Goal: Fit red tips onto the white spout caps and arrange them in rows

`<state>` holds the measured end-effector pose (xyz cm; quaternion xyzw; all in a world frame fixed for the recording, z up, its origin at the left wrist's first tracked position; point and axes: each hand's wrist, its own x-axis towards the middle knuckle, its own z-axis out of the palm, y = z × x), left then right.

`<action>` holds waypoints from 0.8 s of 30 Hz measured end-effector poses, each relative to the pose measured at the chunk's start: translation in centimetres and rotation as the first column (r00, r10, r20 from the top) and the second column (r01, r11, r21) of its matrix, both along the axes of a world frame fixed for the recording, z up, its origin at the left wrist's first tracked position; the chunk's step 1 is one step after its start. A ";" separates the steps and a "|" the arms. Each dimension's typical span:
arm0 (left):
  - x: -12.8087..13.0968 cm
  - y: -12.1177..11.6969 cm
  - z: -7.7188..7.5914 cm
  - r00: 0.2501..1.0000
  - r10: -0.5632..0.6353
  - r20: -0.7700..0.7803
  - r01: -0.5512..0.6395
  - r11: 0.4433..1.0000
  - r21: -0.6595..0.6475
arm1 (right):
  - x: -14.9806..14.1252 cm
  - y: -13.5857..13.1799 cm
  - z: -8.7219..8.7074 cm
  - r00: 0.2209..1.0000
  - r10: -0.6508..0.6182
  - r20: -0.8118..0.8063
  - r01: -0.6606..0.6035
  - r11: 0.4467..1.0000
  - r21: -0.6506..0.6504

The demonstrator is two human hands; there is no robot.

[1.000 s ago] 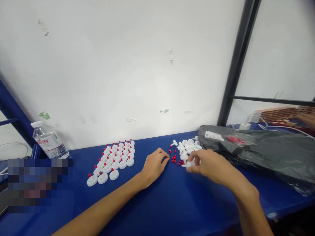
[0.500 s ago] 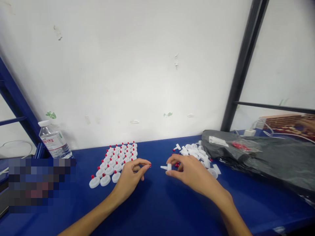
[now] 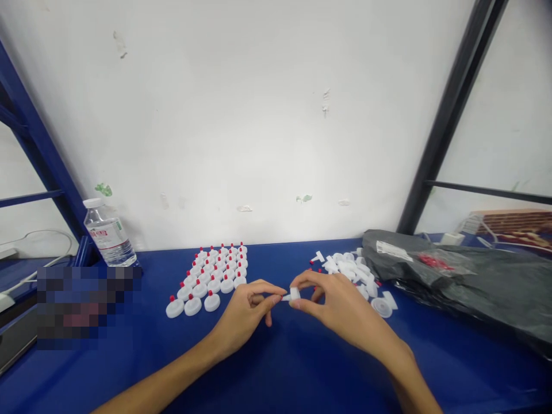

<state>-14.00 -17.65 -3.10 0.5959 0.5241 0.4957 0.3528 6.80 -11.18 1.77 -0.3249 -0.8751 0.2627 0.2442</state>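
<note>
Between finger and thumb, my right hand (image 3: 334,296) pinches a white nozzle cap (image 3: 295,294) by its wide end, the thin spout pointing left. My left hand (image 3: 249,307) is closed in a pinch on a tiny red tip cap (image 3: 282,297), mostly covered by the fingertips, at the end of that spout. How far the red cap sits over the spout I cannot tell. Left of my hands, white nozzle caps with red tips (image 3: 192,305) stand upright in rows. Loose white nozzle caps (image 3: 349,267) and some red tip caps lie heaped beyond my right hand.
A water bottle (image 3: 110,236) stands at the back left by the blue frame. On the right lies a black plastic bag (image 3: 466,287) with a clear bag of red pieces (image 3: 435,263) on it. The white wall (image 3: 267,126) borders the blue table (image 3: 276,368) behind.
My left hand has moved right, bringing the red tip cap against the nozzle cap's spout. My right hand still holds the nozzle cap. The camera view has shifted slightly.
</note>
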 end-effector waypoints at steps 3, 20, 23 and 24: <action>0.0 0.0 0.0 1.000 0.025 -0.017 -0.026 0.999 -0.043 | 0.1 0.1 0.0 0.999 -0.033 -0.025 0.033 0.999 0.017; 0.2 -0.5 -0.1 0.997 -0.033 -0.068 0.034 0.999 0.024 | 0.4 0.6 -1.1 0.994 0.082 0.077 -0.078 0.996 -0.052; 0.2 -0.5 -0.2 0.980 -0.050 -0.193 0.054 0.998 0.017 | 0.2 0.5 -1.3 0.982 0.082 0.171 -0.080 0.997 -0.021; 0.3 -0.6 -0.2 0.968 -0.064 -0.241 0.070 0.997 0.017 | 0.2 0.5 -1.4 0.976 0.087 0.197 -0.084 0.996 -0.026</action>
